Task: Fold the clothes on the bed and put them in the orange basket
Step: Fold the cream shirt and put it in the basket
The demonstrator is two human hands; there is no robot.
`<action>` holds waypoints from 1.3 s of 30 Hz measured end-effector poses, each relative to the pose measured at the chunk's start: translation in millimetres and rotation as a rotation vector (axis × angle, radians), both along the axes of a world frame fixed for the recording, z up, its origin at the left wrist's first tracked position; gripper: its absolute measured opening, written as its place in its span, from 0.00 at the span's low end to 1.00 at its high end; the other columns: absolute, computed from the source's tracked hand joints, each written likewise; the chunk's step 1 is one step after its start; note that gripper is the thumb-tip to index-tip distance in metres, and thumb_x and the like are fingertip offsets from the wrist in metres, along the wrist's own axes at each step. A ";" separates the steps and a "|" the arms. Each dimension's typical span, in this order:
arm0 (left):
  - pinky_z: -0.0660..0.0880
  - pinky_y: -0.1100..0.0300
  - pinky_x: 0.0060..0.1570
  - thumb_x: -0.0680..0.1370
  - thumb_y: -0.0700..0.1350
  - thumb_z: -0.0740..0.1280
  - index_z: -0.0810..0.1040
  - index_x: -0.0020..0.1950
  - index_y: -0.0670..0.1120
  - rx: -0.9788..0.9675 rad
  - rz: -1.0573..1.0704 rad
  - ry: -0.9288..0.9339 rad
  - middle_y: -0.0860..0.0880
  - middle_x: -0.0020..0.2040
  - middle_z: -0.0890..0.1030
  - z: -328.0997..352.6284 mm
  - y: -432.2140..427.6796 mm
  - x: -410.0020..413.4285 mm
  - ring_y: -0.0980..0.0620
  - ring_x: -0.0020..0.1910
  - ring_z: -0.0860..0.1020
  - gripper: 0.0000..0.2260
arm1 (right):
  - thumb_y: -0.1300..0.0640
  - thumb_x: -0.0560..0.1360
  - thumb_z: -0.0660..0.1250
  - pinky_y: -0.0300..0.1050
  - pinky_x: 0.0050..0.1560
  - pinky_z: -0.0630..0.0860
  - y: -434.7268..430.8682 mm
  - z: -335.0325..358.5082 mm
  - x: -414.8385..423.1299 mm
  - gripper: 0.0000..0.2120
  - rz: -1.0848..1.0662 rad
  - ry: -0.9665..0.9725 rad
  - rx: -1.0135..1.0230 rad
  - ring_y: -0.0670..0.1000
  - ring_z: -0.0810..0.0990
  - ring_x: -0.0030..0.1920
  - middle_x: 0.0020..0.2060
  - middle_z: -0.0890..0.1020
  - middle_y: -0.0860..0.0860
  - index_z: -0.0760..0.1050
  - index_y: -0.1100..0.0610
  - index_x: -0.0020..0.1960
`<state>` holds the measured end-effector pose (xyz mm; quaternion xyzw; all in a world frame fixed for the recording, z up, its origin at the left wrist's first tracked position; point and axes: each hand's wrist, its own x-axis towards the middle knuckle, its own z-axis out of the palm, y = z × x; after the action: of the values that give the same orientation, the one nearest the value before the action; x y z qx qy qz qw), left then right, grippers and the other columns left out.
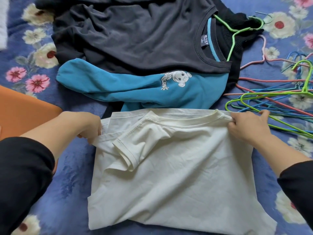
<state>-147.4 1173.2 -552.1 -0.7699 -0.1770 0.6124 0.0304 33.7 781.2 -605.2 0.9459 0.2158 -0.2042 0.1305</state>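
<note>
Several hangers [274,100] just beside right hand [249,126], teal top [135,92] beyond white shirt [169,167].

white shirt [177,167]; teal shirt [135,90]; blue floral bedspread [72,167]; orange basket [22,114].

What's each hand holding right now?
Left hand: closed, gripping the white shirt at its left edge.
Right hand: closed, pinching the same shirt beside the collar.

We wear a black long-sleeved top of soft, matte fabric. Our wide left sleeve [23,175] and right sleeve [298,187] both end partway along the forearms, so our left hand [89,126] and right hand [249,128] are bare.
</note>
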 end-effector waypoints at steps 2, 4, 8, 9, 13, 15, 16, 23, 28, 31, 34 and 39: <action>0.71 0.65 0.30 0.70 0.42 0.73 0.78 0.58 0.53 -0.006 0.014 0.065 0.50 0.47 0.81 -2.5 -4.7 -6.0 0.55 0.30 0.74 0.17 | 0.55 0.74 0.54 0.59 0.66 0.53 1.6 2.3 0.3 0.10 -0.021 -0.001 -0.035 0.55 0.73 0.39 0.31 0.75 0.49 0.69 0.52 0.35; 0.71 0.61 0.34 0.71 0.48 0.71 0.79 0.49 0.54 0.018 -0.016 -0.009 0.53 0.41 0.79 -5.3 -7.3 -18.4 0.53 0.35 0.76 0.08 | 0.55 0.74 0.54 0.59 0.66 0.51 1.2 4.6 0.6 0.10 -0.023 0.002 -0.041 0.56 0.75 0.39 0.31 0.76 0.49 0.71 0.52 0.36; 0.71 0.55 0.53 0.69 0.61 0.64 0.79 0.34 0.52 -0.098 0.117 -0.501 0.58 0.45 0.75 -8.8 10.1 -33.1 0.52 0.50 0.68 0.14 | 0.54 0.74 0.55 0.60 0.68 0.49 3.2 11.5 2.0 0.09 0.013 0.046 -0.040 0.55 0.79 0.43 0.33 0.78 0.49 0.72 0.51 0.39; 0.65 0.56 0.58 0.65 0.63 0.63 0.78 0.32 0.55 -0.194 0.254 -0.703 0.61 0.47 0.74 -5.4 14.0 -32.3 0.54 0.53 0.65 0.13 | 0.54 0.75 0.54 0.60 0.68 0.49 3.9 12.9 2.5 0.10 0.016 0.050 -0.043 0.55 0.79 0.43 0.33 0.78 0.49 0.72 0.51 0.38; 0.65 0.58 0.45 0.68 0.53 0.71 0.75 0.32 0.43 -0.617 0.839 -1.023 0.53 0.35 0.76 18.5 20.2 -22.9 0.56 0.39 0.70 0.14 | 0.56 0.75 0.53 0.60 0.70 0.50 4.5 17.9 2.8 0.13 -0.054 0.012 -0.003 0.56 0.74 0.38 0.32 0.77 0.51 0.67 0.54 0.33; 0.61 0.59 0.36 0.73 0.47 0.71 0.69 0.29 0.47 -0.622 0.913 -0.996 0.54 0.28 0.67 25.0 23.9 -27.2 0.58 0.30 0.65 0.16 | 0.57 0.75 0.53 0.59 0.70 0.51 0.2 16.5 1.6 0.13 -0.094 -0.041 0.003 0.56 0.72 0.38 0.35 0.78 0.54 0.66 0.54 0.33; 0.60 0.57 0.34 0.74 0.50 0.70 0.66 0.28 0.49 -0.548 0.847 -1.006 0.54 0.27 0.65 23.2 28.5 -29.7 0.56 0.29 0.63 0.18 | 0.57 0.75 0.53 0.58 0.69 0.51 -2.5 16.0 4.1 0.12 -0.119 -0.077 0.014 0.56 0.72 0.38 0.36 0.79 0.55 0.67 0.55 0.34; 0.68 0.50 0.43 0.75 0.57 0.64 0.78 0.38 0.48 0.067 0.390 -1.272 0.46 0.37 0.75 8.8 36.8 -19.8 0.43 0.44 0.73 0.14 | 0.61 0.75 0.55 0.59 0.62 0.57 -7.0 -2.1 6.7 0.08 -0.236 -0.190 0.153 0.58 0.73 0.44 0.36 0.73 0.54 0.69 0.59 0.38; 0.68 0.48 0.50 0.79 0.52 0.61 0.78 0.50 0.46 0.065 0.472 -1.356 0.43 0.49 0.77 -20.2 -18.6 -10.4 0.39 0.53 0.73 0.12 | 0.61 0.75 0.62 0.53 0.58 0.58 -5.5 -8.0 -2.0 0.06 -0.251 -0.126 0.379 0.57 0.67 0.56 0.50 0.74 0.58 0.75 0.59 0.51; 0.71 0.51 0.52 0.78 0.58 0.63 0.76 0.57 0.46 -0.109 0.645 -1.123 0.46 0.52 0.78 -37.4 -63.8 -9.3 0.43 0.54 0.75 0.18 | 0.61 0.76 0.63 0.53 0.57 0.59 -3.6 -1.4 -3.5 0.11 -0.233 -0.118 0.412 0.58 0.67 0.59 0.55 0.75 0.58 0.77 0.59 0.57; 0.68 0.50 0.57 0.77 0.58 0.65 0.76 0.50 0.49 -0.065 0.628 -1.083 0.49 0.51 0.74 -47.2 -79.0 -6.5 0.43 0.58 0.70 0.13 | 0.61 0.76 0.63 0.54 0.57 0.60 -2.1 5.6 -4.7 0.10 -0.252 -0.123 0.414 0.59 0.67 0.60 0.56 0.75 0.59 0.78 0.60 0.55; 0.67 0.62 0.34 0.80 0.49 0.65 0.73 0.42 0.42 -0.405 1.003 -1.473 0.51 0.32 0.70 -14.3 -60.7 2.5 0.59 0.30 0.67 0.12 | 0.55 0.77 0.57 0.55 0.57 0.63 2.4 21.7 -2.5 0.13 -0.356 -0.209 0.495 0.61 0.67 0.59 0.55 0.75 0.60 0.77 0.61 0.50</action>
<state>-144.8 1112.5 -566.4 -0.7894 -0.3545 -0.0729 -0.4958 31.2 783.6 -583.5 0.9876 0.0756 -0.0671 -0.1200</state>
